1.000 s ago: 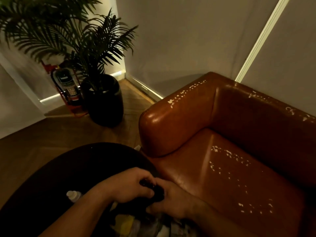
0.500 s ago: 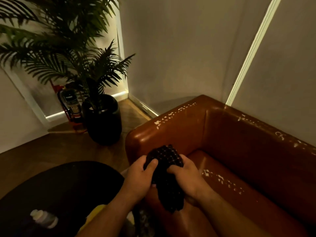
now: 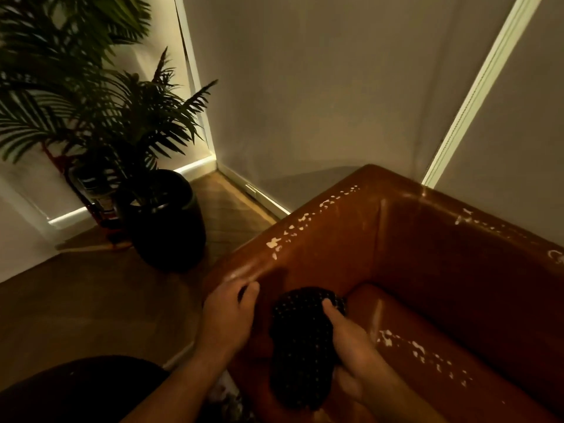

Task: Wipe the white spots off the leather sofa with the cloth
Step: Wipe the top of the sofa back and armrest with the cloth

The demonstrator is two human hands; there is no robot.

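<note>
Dark cloth [image 3: 299, 340] tight in right hand [image 3: 351, 343], left hand [image 3: 227, 315] loose (against sofa armrest [image 3: 305, 239]).

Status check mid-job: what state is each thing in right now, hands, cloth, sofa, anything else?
left hand, rests on the armrest front, holds nothing.
right hand, grips the cloth.
cloth, bunched, touching no spots.
sofa, white spots on armrest, backrest top and seat.
potted plant, upright on the floor.
</note>
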